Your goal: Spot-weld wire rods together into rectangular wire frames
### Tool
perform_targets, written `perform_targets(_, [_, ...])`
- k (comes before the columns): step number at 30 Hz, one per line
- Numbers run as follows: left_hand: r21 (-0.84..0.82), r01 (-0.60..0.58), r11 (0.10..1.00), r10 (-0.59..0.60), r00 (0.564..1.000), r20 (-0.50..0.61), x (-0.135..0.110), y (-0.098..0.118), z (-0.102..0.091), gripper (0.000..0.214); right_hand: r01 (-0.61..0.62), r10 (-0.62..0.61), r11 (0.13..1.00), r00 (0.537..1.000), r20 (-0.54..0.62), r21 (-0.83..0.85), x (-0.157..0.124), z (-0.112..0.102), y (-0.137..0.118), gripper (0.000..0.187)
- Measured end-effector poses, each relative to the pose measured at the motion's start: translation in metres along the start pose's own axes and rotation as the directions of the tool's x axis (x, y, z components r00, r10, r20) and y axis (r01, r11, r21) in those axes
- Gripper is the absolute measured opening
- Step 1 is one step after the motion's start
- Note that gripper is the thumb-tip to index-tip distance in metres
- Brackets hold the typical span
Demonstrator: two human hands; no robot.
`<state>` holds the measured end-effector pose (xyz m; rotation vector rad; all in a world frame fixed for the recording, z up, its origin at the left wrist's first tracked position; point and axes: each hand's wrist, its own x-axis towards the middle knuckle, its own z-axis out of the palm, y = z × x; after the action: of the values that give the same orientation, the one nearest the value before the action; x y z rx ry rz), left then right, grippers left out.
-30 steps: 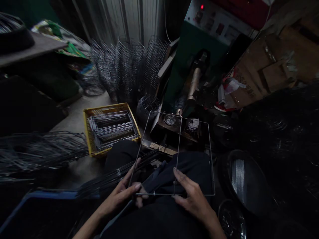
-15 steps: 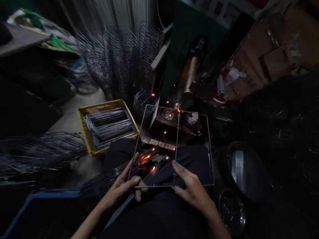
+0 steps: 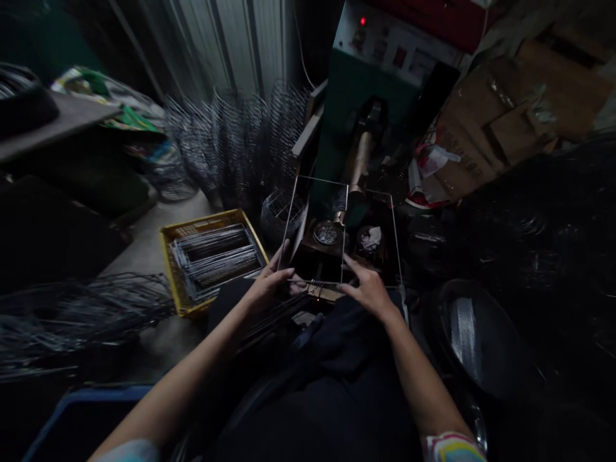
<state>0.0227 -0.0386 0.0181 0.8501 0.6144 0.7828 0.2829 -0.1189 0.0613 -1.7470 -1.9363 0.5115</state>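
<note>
The wire frame (image 3: 345, 234) was in both hands, out in front of the dark clothes (image 3: 327, 385) on the person's lap. It was a thin box shape with one middle wire (image 3: 346, 204) running across it. The left hand (image 3: 274, 281) had the near left corner, with its fingers pinching the wire and the thumb lying on top. The right hand (image 3: 370, 292) was turned in toward the left one. Its thumb and pointing finger pinched near the bottom of the middle wire, one a bit above the other. Both arms reached forward, with the left arm (image 3: 187, 378) and the right arm (image 3: 416, 372) coming closer together at the hands. The far part of the frame was up by a shiny metal tip (image 3: 340, 217) on a green machine (image 3: 339, 83), but I could not tell if they touched. A thick brown bar (image 3: 360, 160) was above the tip, and a red light (image 3: 362, 21) shone high on the machine. Behind the frame were a round dish (image 3: 315, 236) of small shiny bits and a crumpled white thing (image 3: 371, 239). To the left of the hands was a yellow crate (image 3: 205, 222) with lots of wire pieces (image 3: 216, 253) inside. Tall stacks of wire rings (image 3: 240, 138) stood behind the crate. A brown cardboard box (image 3: 474, 138) leaned far off to the right.
</note>
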Motion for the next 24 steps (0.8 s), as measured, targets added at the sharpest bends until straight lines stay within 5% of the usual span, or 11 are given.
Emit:
perform_targets(4, [-0.057,-0.084,0.995,0.084,0.996,0.001,0.06,0.011,-0.004,0.103,-0.04,0.025,0.98,0.996,-0.082,-0.195,0.057,-0.024,0.022,0.072])
perform_targets(8, [-0.087,-0.116,0.989,0.118,0.993,0.018,0.093,0.023,-0.012,0.104,0.013,-0.032,0.974,0.996,-0.083,-0.225,0.095,-0.042,0.041,0.067])
perform_targets(24, [-0.056,-0.122,0.991,0.12,0.992,-0.042,0.127,0.056,-0.014,0.099,0.1,-0.121,0.988,0.973,-0.196,-0.114,0.142,-0.045,0.063,0.036])
